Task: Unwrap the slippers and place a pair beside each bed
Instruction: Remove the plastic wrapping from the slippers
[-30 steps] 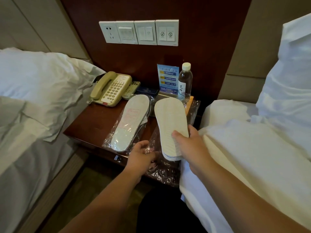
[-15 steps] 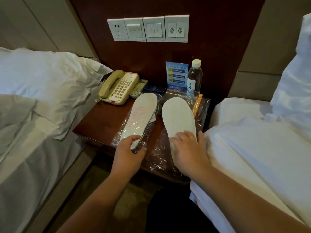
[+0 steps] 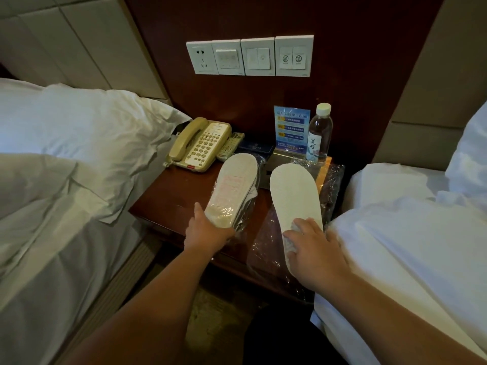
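Two pairs of white slippers lie soles-up on the dark wooden nightstand (image 3: 171,198) between two beds. The left pair (image 3: 232,188) is still sealed in clear plastic, and my left hand (image 3: 208,230) grips its near end. The right pair (image 3: 295,198) is bare and rests on its crumpled empty wrapper (image 3: 266,248). My right hand (image 3: 313,254) lies on the near end of that pair, fingers spread over the sole. The left bed (image 3: 66,180) and the right bed (image 3: 408,246) flank the nightstand, both with white linen.
At the back of the nightstand stand a beige telephone (image 3: 200,146), a remote (image 3: 230,147), a blue sign card (image 3: 291,131) and a water bottle (image 3: 320,133). Wall switches (image 3: 250,56) sit above. A narrow strip of floor (image 3: 210,312) runs between the beds.
My right hand has set the bare pair down on its wrapper and now rests on it. My left hand has moved from the empty wrapper to the near end of the sealed pair.
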Available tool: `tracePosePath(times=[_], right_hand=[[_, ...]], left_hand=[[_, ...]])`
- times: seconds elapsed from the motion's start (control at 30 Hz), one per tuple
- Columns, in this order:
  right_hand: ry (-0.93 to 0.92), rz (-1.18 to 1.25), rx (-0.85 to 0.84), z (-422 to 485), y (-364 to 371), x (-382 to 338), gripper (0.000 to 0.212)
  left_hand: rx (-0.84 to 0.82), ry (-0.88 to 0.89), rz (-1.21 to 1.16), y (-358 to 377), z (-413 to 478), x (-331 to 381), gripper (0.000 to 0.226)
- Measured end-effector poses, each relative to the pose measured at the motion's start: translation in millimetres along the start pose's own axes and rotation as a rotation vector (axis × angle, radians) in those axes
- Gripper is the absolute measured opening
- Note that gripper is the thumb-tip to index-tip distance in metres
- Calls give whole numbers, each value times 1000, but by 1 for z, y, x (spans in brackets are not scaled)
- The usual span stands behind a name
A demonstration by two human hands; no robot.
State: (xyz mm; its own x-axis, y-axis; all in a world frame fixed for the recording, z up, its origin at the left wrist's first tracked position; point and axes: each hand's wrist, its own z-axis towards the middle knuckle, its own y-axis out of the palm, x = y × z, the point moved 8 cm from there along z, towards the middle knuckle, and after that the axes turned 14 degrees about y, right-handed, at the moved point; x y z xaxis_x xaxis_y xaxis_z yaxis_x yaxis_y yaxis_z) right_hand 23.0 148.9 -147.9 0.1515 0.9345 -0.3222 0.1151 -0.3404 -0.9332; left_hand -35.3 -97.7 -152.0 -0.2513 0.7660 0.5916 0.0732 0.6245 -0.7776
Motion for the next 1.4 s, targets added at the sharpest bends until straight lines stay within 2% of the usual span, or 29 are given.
tracePosePath(times=[0.1,0.23,0.33,0.47,0.57,0.7,0.87,1.07,1.13,1.27,1.4], right_hand=[[-12,7,-33,-2,-3,-1,41],[13,39,-1,-4,-18,-7,45],[71,316,5,-11,-37,-19,47],[35,873,-214,-36,-61,-56,70],[-85,999,-288,-55,-85,-86,87],[-218,1034,-300,-84,-115,-112,82],[-270,1066,-147,-110,-148,-115,55],[-402,995,38,-145,-172,-116,46],[-468,935,110,-159,-180,-120,48],[-622,647,378,-188,-194,-131,47],[-753,617,521,-211,-205,-139,45]], left_hand=[[5,-53,-251,-9,-6,3,108],[-61,-186,-747,-13,-30,14,45],[-99,-168,-1087,-19,-55,31,41],[-103,-124,-1295,-30,-94,51,51],[-162,-64,-1349,-37,-120,66,53],[-192,31,-1381,-53,-147,83,51],[-201,178,-1276,-79,-173,95,55],[-164,292,-1019,-109,-202,108,38],[-153,331,-1041,-119,-210,113,39],[-144,392,-1227,-140,-230,127,62],[-103,302,-1305,-148,-239,126,68]])
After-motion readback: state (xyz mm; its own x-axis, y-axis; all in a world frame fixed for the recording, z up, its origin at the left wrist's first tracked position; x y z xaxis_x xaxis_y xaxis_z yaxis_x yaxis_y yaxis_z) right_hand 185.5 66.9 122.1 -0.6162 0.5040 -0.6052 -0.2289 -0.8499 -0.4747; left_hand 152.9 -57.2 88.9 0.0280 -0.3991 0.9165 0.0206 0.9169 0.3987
